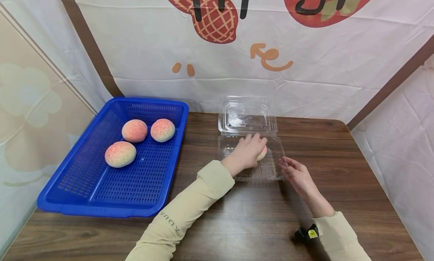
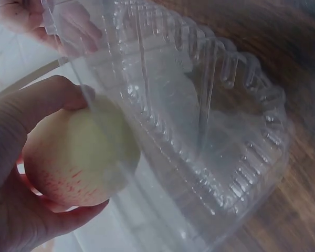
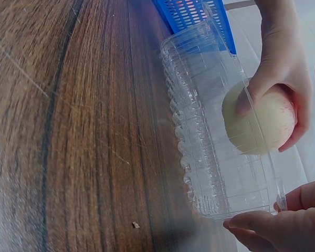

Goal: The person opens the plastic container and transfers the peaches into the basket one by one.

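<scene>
My left hand [image 1: 245,151] grips a pale yellow peach [image 2: 84,152] with pink speckles, thumb on one side and fingers curled round the other. The peach is at the opening of a clear plastic clamshell container [image 3: 205,121]; the head view shows it mostly covered by the hand, and I cannot tell whether it touches the bottom. My right hand [image 1: 300,178] pinches the right rim of the container's base between thumb and fingers. The container's lid [image 1: 247,116] stands folded back, toward the wall cloth.
To the left, a blue plastic basket [image 1: 135,212] holds three more peaches [image 1: 120,154]. Brown wood-grain tabletop [image 1: 325,148] lies around the container. Behind rises a white printed cloth [image 1: 142,46]. A small black object with a yellow label [image 1: 312,233] is by the right cuff.
</scene>
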### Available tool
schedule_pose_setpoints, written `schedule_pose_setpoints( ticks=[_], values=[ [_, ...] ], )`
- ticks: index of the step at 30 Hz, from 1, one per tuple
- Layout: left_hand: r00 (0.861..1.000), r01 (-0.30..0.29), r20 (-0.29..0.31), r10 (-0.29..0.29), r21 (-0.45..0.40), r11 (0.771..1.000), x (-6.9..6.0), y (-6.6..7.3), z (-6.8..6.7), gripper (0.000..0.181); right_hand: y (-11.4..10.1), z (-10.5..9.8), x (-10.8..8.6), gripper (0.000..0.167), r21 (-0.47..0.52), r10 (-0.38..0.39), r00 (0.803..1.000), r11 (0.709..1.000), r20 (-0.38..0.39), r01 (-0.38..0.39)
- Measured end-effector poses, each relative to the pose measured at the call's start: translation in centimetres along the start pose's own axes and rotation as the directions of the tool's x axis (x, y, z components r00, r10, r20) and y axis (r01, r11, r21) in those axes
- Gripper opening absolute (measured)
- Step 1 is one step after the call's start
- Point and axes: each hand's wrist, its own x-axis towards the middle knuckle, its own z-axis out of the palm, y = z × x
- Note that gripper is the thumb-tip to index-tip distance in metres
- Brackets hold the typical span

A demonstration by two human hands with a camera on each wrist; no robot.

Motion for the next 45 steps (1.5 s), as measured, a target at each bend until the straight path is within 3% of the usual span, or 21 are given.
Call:
schedule_pose_setpoints(
  ticks=[21, 32, 45],
  values=[
    [0.999, -0.027, -0.037, 0.032, 0.111, 0.993, 0.2, -0.3, -1.2, 0.063, 0.1, 0.0, 0.1, 0.049, 0.001, -0.003, 1.000, 1.000, -0.011, 0.003],
    [0.996, -0.056, -0.061, 0.070, 0.201, 0.978, 0.3, -0.7, -1.8, 0.057, 0.1, -0.1, 0.1, 0.050, -0.008, -0.004, 1.000, 1.000, -0.013, 0.004],
    [0.997, -0.051, -0.044, 0.065, 0.257, 0.965, 0.5, -1.0, -3.1, 0.053, 0.2, 0.1, 0.0, 0.050, -0.004, -0.008, 1.000, 1.000, -0.008, 0.008]
  ],
)
